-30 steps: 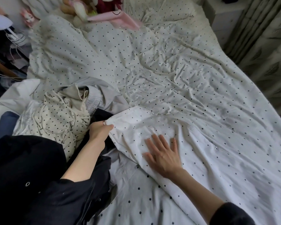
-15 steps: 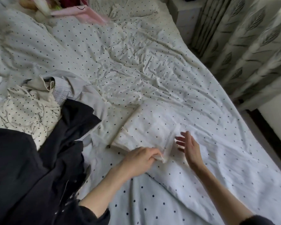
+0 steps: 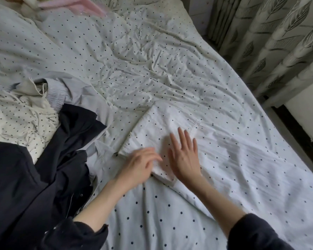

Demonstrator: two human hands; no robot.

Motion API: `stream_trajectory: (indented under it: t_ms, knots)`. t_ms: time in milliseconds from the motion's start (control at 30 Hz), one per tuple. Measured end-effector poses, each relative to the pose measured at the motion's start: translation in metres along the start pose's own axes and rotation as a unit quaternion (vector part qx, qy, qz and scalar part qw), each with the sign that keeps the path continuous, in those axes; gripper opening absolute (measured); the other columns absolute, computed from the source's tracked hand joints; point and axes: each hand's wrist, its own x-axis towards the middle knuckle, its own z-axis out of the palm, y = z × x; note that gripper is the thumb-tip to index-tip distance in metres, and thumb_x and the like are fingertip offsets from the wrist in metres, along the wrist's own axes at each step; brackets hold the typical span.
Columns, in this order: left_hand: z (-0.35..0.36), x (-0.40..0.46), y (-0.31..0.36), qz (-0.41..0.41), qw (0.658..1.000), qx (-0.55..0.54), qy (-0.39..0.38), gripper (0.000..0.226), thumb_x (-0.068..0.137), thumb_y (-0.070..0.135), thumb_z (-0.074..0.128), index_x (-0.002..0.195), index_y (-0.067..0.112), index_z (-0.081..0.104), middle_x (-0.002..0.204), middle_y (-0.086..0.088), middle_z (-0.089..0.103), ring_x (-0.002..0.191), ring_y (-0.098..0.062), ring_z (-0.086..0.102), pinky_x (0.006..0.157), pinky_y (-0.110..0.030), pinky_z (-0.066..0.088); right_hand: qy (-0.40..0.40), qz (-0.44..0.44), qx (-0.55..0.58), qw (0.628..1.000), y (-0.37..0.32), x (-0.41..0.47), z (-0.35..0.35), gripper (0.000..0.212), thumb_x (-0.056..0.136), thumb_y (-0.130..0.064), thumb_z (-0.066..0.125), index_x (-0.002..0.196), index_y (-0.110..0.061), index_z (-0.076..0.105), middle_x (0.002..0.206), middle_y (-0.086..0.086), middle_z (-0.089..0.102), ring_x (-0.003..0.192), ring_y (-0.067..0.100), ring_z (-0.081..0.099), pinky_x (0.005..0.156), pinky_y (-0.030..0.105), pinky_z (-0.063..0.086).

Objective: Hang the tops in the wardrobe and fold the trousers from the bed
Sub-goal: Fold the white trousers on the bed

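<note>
No writing shows. Right hand lies flat, fingers straight, on the folded trousers; left hand is blurred, fingers loosely bent, grip unclear.

The folded trousers lie on the bed, near its front edge. Both hands rest on them, the left hand just left of the right hand. A heap of clothes lies to the left; curtains hang at the right.
</note>
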Motion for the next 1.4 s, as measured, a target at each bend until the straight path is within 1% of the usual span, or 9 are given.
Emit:
stream_trajectory:
  t_ms: [200, 300, 467, 667, 833, 1000, 1100, 1300, 1400]
  knots:
    - [-0.005, 0.003, -0.049, -0.136, 0.988, 0.045, 0.060, 0.050, 0.092, 0.014, 0.055, 0.139, 0.005, 0.040, 0.148, -0.012, 0.033, 0.139, -0.025, 0.028, 0.114, -0.031, 0.021, -0.086, -0.017, -0.050, 0.995, 0.000, -0.021, 0.034, 0.062, 0.095, -0.050, 0.033, 0.150, -0.023, 0.020, 0.158, 0.009, 0.010, 0.146, 0.031, 0.005, 0.115, 0.050, 0.002]
    - [-0.012, 0.012, -0.057, -0.256, 0.955, -0.104, 0.109, 0.047, 0.091, 0.022, 0.057, 0.133, 0.003, 0.046, 0.127, -0.012, 0.052, 0.121, -0.027, 0.048, 0.104, -0.036, 0.036, -0.078, -0.027, -0.069, 0.994, -0.001, -0.030, 0.036, 0.064, 0.089, -0.056, 0.032, 0.140, -0.019, 0.044, 0.149, 0.013, 0.036, 0.137, 0.035, 0.033, 0.108, 0.058, 0.023]
    - [-0.026, 0.027, -0.049, -0.336, 0.909, -0.224, 0.106, 0.013, 0.087, 0.012, 0.062, 0.095, 0.003, 0.067, 0.092, -0.013, 0.068, 0.086, -0.024, 0.061, 0.075, -0.036, 0.048, -0.092, -0.048, -0.096, 0.990, 0.004, -0.041, 0.031, 0.067, 0.086, -0.059, 0.029, 0.135, -0.020, 0.051, 0.146, 0.010, 0.042, 0.133, 0.033, 0.040, 0.105, 0.059, 0.025]
    - [-0.042, 0.025, 0.008, -0.222, 0.939, -0.219, 0.147, 0.014, 0.087, 0.008, 0.059, 0.098, 0.012, 0.066, 0.094, -0.004, 0.067, 0.085, -0.017, 0.059, 0.076, -0.028, 0.045, -0.093, -0.024, -0.079, 0.992, 0.033, -0.051, 0.016, 0.063, 0.095, -0.058, 0.019, 0.150, -0.033, 0.004, 0.159, -0.001, -0.004, 0.143, 0.017, -0.016, 0.109, 0.041, -0.026]
    - [-0.021, 0.018, 0.090, -0.012, 0.989, -0.066, 0.132, 0.028, 0.086, 0.009, 0.062, 0.114, 0.005, 0.063, 0.094, 0.002, 0.054, 0.081, -0.010, 0.050, 0.072, -0.012, 0.034, 0.020, 0.073, 0.040, 0.996, 0.067, -0.089, -0.017, 0.050, 0.101, -0.031, 0.033, 0.149, -0.021, 0.024, 0.157, 0.003, 0.017, 0.146, 0.019, 0.007, 0.116, 0.038, -0.008]
    - [0.049, 0.011, 0.144, 0.025, 0.992, -0.018, -0.120, 0.044, 0.091, 0.025, 0.056, 0.134, 0.018, 0.048, 0.112, -0.002, 0.050, 0.099, -0.021, 0.053, 0.089, -0.030, 0.041, 0.126, 0.247, 0.222, 0.935, 0.110, -0.122, -0.047, 0.043, 0.102, -0.024, 0.027, 0.140, -0.008, 0.039, 0.145, 0.007, 0.042, 0.137, 0.023, 0.032, 0.115, 0.036, 0.017]
    - [0.084, 0.006, 0.149, 0.024, 0.965, 0.003, -0.261, 0.044, 0.094, 0.026, 0.050, 0.137, 0.021, 0.044, 0.117, 0.001, 0.050, 0.102, -0.014, 0.051, 0.089, -0.020, 0.035, 0.113, 0.260, 0.194, 0.939, 0.128, -0.139, -0.052, 0.042, 0.102, -0.021, 0.030, 0.141, -0.007, 0.038, 0.146, 0.009, 0.040, 0.139, 0.024, 0.029, 0.116, 0.038, 0.011]
    - [0.097, 0.002, 0.108, 0.060, 0.992, 0.114, -0.006, 0.037, 0.090, 0.013, 0.057, 0.126, 0.011, 0.057, 0.125, -0.013, 0.055, 0.117, -0.033, 0.048, 0.095, -0.041, 0.041, 0.068, 0.173, 0.062, 0.981, 0.130, -0.137, -0.044, 0.048, 0.098, -0.021, 0.042, 0.145, -0.011, 0.033, 0.153, 0.009, 0.027, 0.144, 0.027, 0.017, 0.117, 0.043, 0.008]
    - [0.103, -0.007, 0.075, 0.050, 0.966, 0.229, -0.108, 0.054, 0.096, 0.033, 0.046, 0.146, 0.024, 0.029, 0.157, -0.009, 0.009, 0.144, -0.033, 0.005, 0.113, -0.045, 0.019, 0.047, 0.097, -0.003, 0.994, 0.124, -0.111, -0.038, 0.052, 0.099, -0.028, 0.040, 0.147, -0.016, 0.027, 0.156, 0.011, 0.019, 0.145, 0.031, 0.011, 0.116, 0.049, 0.004]
